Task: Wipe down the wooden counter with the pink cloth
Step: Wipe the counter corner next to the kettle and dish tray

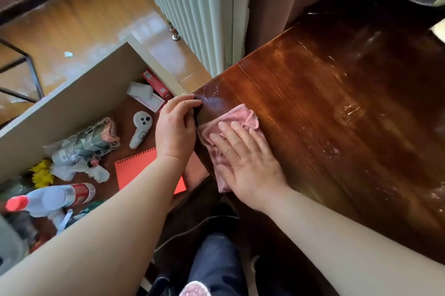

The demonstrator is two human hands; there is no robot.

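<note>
No text can be read with certainty. The red box [155, 83], the spray bottle [60, 199] and the wrapped bundle [79, 148] carry labels, but their print is too small and blurred.

A glossy, scuffed wooden counter [337, 107] bears the crumpled pink cloth [231, 127].

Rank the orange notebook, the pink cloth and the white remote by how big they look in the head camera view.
1. Orange notebook, though an arm covers part of it.
2. Pink cloth, partly hidden under the right hand.
3. White remote, clearly smallest.
The first two are close, so that order is unsure.
</note>
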